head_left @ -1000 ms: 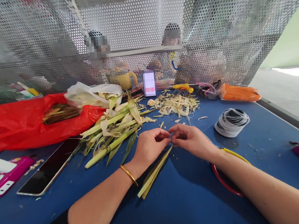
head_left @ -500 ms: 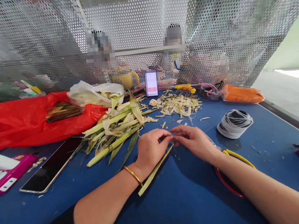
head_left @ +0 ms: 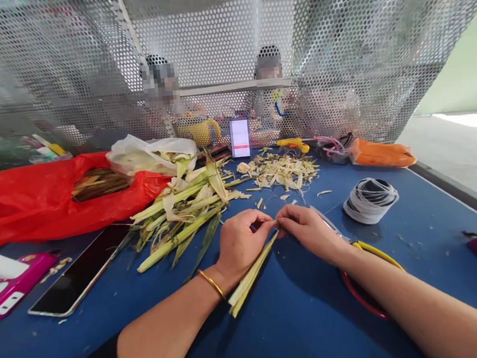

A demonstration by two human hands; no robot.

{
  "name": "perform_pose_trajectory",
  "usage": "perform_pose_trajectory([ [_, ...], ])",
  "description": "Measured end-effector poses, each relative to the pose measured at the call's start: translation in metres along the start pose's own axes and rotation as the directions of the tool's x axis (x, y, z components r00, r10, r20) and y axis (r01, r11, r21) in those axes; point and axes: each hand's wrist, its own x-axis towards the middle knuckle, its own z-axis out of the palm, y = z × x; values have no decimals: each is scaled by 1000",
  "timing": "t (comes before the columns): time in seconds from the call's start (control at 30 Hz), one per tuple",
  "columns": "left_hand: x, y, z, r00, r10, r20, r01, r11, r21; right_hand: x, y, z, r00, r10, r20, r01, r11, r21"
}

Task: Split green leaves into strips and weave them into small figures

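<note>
Both of my hands meet over the blue table [head_left: 302, 319]. My left hand [head_left: 241, 242], with a gold bangle on the wrist, pinches the top end of a long pale green leaf strip [head_left: 250, 276] that slants down toward me. My right hand [head_left: 308, 229] pinches the same tip from the other side, fingertips touching the left ones. Scissors with a red and yellow handle [head_left: 367, 270] lie under my right forearm. A heap of green leaf strips [head_left: 178, 213] lies just left of my hands.
Leaf trimmings [head_left: 282, 169] lie beyond my hands, a coil of white cord [head_left: 369, 200] to the right. A red plastic bag [head_left: 33, 199], a white bag [head_left: 151, 153], a phone [head_left: 78, 270] and pink cases [head_left: 4, 286] sit left. Perforated metal screen [head_left: 336, 51] behind, two people beyond it.
My hands have stayed pinched together on the strip's tip, shifting slightly toward me. The strip's lower end now points more steeply down beside my left wrist.
</note>
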Motion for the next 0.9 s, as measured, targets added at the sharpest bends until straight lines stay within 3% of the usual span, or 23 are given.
perform_pose_trajectory([
  [0.27,0,-1,0,1000,-9,-14,9,1000,13,0,0,2,999,11,42,-18,986,168],
  [0.43,0,0,0,1000,12,-10,-12,1000,-3,0,1,-1,993,-13,115,1,995,103],
  [0.9,0,1,0,1000,-28,-12,28,1000,5,0,0,-1,998,-28,49,28,1000,0],
])
